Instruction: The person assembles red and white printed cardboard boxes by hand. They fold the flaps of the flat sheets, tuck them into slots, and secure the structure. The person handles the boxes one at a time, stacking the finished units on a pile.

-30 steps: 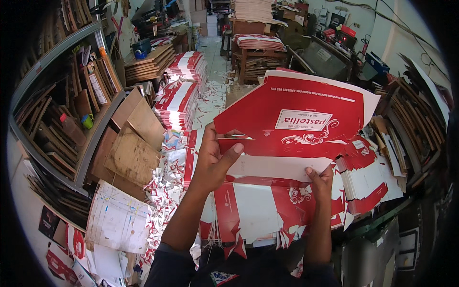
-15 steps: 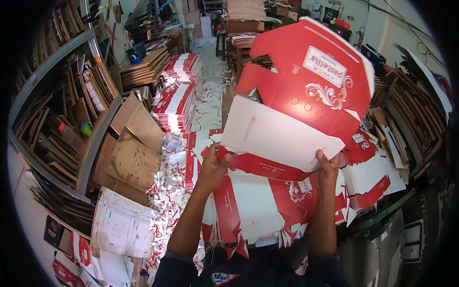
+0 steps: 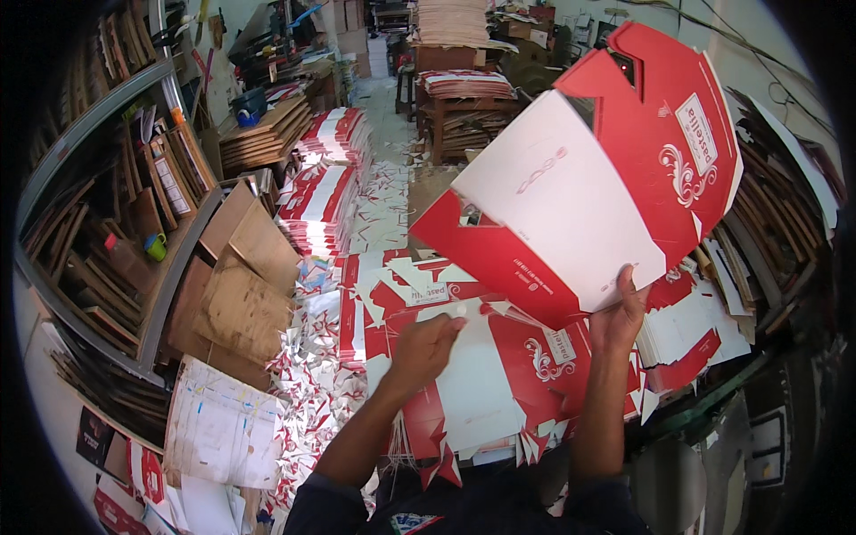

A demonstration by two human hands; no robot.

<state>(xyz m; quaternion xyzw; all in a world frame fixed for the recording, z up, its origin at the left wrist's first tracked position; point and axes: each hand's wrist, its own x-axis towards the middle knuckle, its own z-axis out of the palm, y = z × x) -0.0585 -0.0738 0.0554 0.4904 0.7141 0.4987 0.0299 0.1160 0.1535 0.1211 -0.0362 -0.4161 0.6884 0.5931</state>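
A flat red and white die-cut carton sheet is held up on a tilt by its near edge, between the thumb and fingers of my right hand. My left hand is off that sheet, over the stack of similar printed sheets in front of me. Its fingers are curled in and the thumb presses on them; whatever may be pinched there is hidden. Loose red and white offcuts lie on the stack's far part, and pointed scraps hang at its near edge.
Trimmed scraps cover the floor to my left. Bundled sheets stand beyond them, beside wooden boards and a shelf rack. On my right are another sheet stack and a rack of upright boards.
My left hand has let go of the carton sheet and come down toward the stack. The sheet, now in my right hand alone, has swung to the right and tilted.
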